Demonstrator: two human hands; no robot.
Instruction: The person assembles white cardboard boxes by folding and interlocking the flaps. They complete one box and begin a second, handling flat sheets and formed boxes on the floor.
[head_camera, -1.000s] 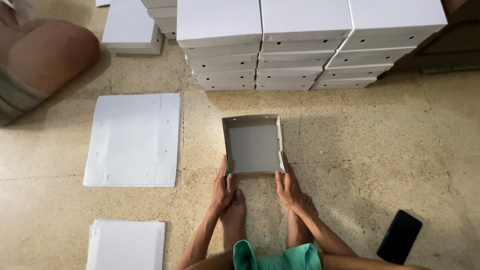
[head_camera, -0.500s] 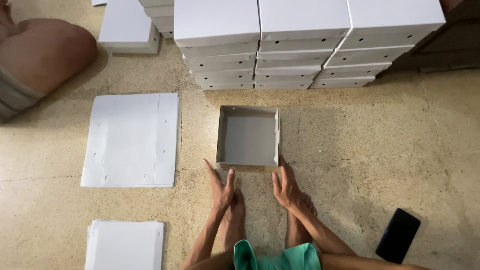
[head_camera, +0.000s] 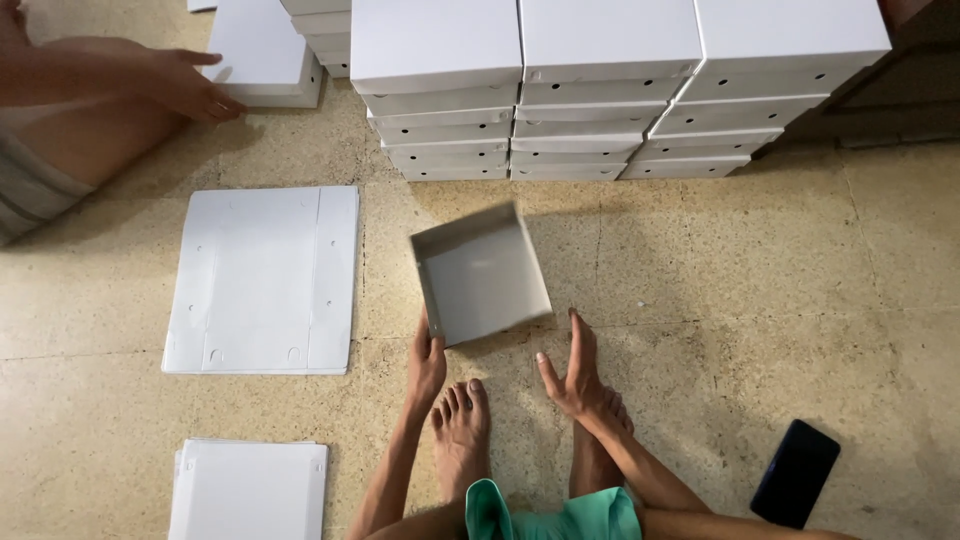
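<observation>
A white open cardboard box (head_camera: 485, 275) sits tilted on the floor in front of me, its near side lower. My left hand (head_camera: 425, 362) grips the box's near left corner. My right hand (head_camera: 575, 368) is just right of the box's near edge, fingers spread, holding nothing and not touching it. My bare feet (head_camera: 460, 425) rest on the floor between my arms.
Stacks of finished white boxes (head_camera: 610, 85) stand behind. A flat white cardboard sheet (head_camera: 265, 280) lies left, another pile (head_camera: 250, 490) at lower left. A black phone (head_camera: 796, 472) lies lower right. Another person's hand (head_camera: 190, 85) reaches a white box (head_camera: 265, 55) at upper left.
The box has swung askew and tipped up, held by my left hand alone. My right hand let go and opened. The other person's arm reached in at upper left.
</observation>
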